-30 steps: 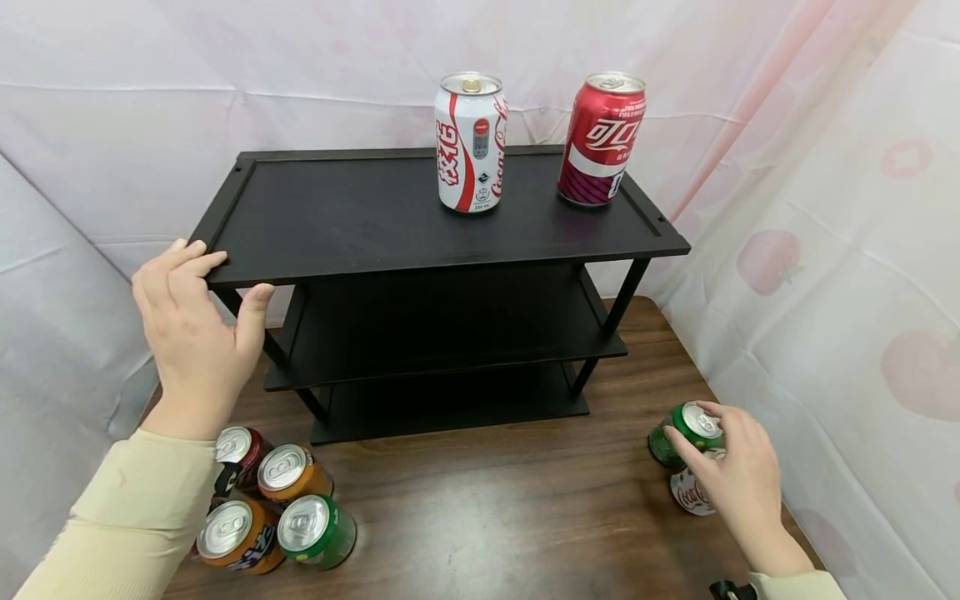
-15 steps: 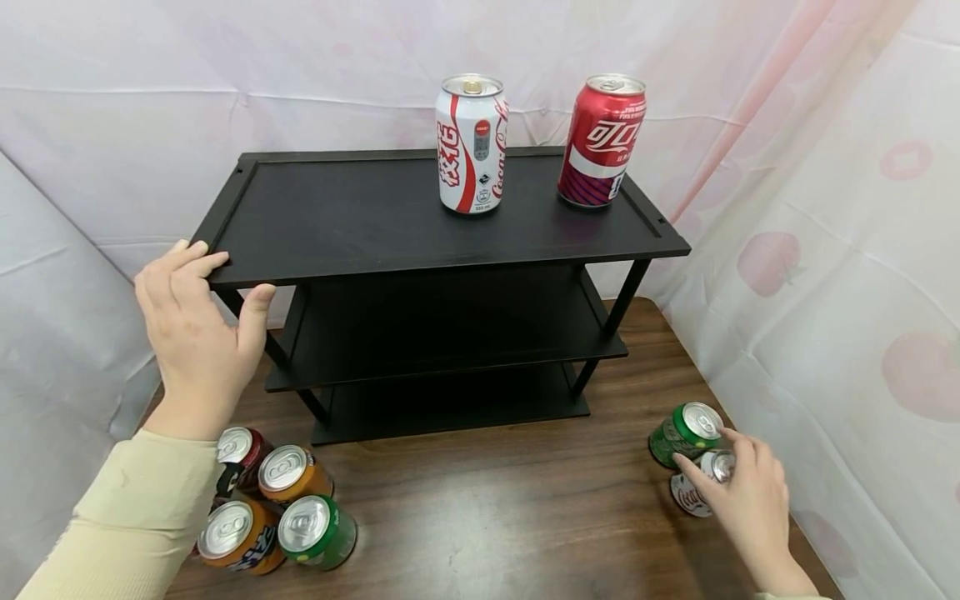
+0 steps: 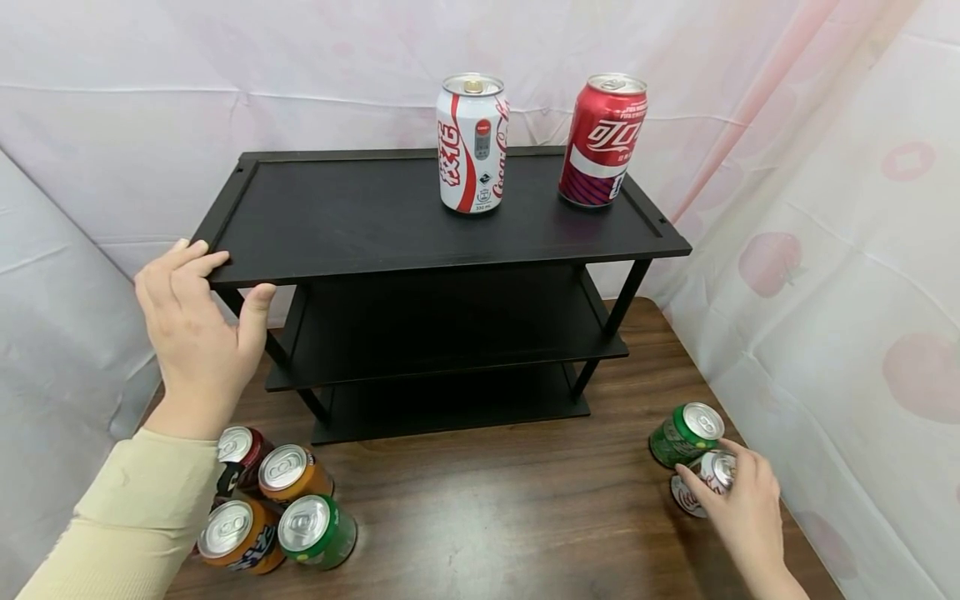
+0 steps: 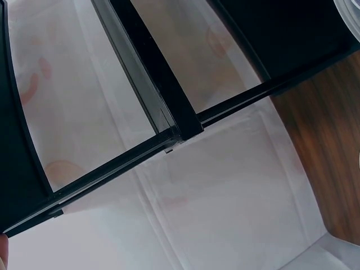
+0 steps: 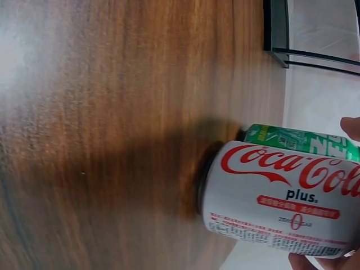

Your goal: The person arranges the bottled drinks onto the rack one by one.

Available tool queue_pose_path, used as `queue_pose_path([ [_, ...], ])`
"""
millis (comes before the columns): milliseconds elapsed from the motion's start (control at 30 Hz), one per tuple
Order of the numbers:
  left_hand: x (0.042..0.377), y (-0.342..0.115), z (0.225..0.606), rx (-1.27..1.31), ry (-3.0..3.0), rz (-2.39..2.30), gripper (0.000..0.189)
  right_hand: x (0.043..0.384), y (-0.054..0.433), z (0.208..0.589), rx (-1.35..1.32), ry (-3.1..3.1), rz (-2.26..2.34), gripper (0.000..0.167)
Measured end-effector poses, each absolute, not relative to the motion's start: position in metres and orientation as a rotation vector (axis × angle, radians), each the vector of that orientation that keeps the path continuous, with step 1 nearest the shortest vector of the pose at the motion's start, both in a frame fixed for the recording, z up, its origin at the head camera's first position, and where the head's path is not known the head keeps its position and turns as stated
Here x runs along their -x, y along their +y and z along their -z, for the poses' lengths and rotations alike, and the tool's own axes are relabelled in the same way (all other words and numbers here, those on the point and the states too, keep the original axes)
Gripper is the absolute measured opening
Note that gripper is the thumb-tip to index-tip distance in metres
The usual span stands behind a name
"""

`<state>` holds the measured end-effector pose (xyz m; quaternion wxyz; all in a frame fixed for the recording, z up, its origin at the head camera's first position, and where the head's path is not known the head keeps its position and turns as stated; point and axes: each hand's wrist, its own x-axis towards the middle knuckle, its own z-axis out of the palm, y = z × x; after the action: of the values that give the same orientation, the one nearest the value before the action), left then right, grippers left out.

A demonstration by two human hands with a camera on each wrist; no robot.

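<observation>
My left hand (image 3: 198,333) rests its fingers on the front left corner of a black three-tier shelf rack (image 3: 337,212). The thumb lies spread against the front edge. On the table at the right, my right hand (image 3: 742,512) has its thumb and fingers curled round a white Coca-Cola plus can (image 5: 275,197). The right wrist view shows fingertips at the can's lower side and a thumb tip near the other side. A green soda can (image 3: 671,442) stands just behind it. On the top board are a white Coca-Cola can (image 3: 471,154) and a red cola can (image 3: 602,142).
Several cans are grouped at the front left under the left forearm: a green can (image 3: 333,537), an orange can (image 3: 255,550), another orange can (image 3: 307,482) and a dark red can (image 3: 257,454). Pale curtains (image 3: 825,275) surround the wooden table (image 3: 472,517).
My right hand has shifted from over the green can toward me and closed round the white can, which has turned slightly. My left hand has kept its place on the rack.
</observation>
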<state>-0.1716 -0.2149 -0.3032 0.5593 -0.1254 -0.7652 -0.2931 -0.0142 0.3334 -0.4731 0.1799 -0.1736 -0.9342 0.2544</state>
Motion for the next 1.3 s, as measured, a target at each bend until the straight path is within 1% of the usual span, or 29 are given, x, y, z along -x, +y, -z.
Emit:
queue_pose_path([
  [167, 0.172, -0.215, 0.303, 0.297, -1.803, 0.693, 0.077, 0.014, 0.334, 0.477, 0.526, -2.606, -0.740, 0.070],
  [300, 0.173, -0.216, 0.303, 0.297, -1.803, 0.695, 0.076, 0.013, 0.335, 0.480, 0.591, -2.607, -0.793, 0.073],
  [533, 0.173, -0.216, 0.303, 0.302, -1.807, 0.692, 0.077, 0.012, 0.340, 0.488, 0.731, -2.555, -0.927, 0.091],
  [633, 0.173, -0.215, 0.302, 0.300, -1.804, 0.691, 0.077, 0.012, 0.338, 0.491, 0.770, -2.492, -0.958, 0.095],
  [867, 0.173, -0.216, 0.303, 0.291, -1.810, 0.691, 0.077, 0.011, 0.333, 0.502, 0.842, -2.358, -1.018, 0.093],
  [1100, 0.173, -0.216, 0.304, 0.291, -1.814, 0.686, 0.077, 0.011, 0.332, 0.514, 0.969, -2.246, -1.163, 0.105],
  [1300, 0.173, -0.215, 0.304, 0.285, -1.809, 0.694, 0.077, 0.012, 0.330, 0.521, 0.986, -2.206, -1.173, 0.104],
])
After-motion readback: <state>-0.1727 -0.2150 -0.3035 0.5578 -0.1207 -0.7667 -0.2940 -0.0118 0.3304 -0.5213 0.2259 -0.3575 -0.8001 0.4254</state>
